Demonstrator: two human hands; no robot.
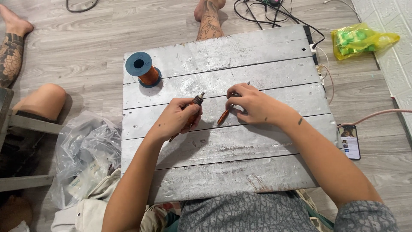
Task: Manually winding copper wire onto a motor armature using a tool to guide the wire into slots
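The left hand (pixel 177 120) is closed around a small motor armature (pixel 194 108), a dark cylinder wound with copper wire; its metal shaft end points up and to the right, out of the fist, and the lower end of the shaft comes out below the palm. The fingers are curled firmly, with the thumb on top. The right hand (pixel 251 103) is half closed, its fingertips bent down and pinched on a short copper-coloured coil piece (pixel 222 117), which lies tilted on the grey wooden board (pixel 223 172) just beside the left hand, not touching it. Both hands are over the middle planks of the board. A blue spool of copper wire (pixel 143 69) stands upright near the far left corner, well apart from the hands. The near planks and the far right part of the board are bare, so there is free room around the hands on these sides. Off the right edge lies a phone (pixel 349 141) on the floor, and a yellow bag with green things (pixel 362 38) farther away. At the left edge lies a clear plastic bag (pixel 86 154). Black cables (pixel 266 13) lie beyond the far edge.
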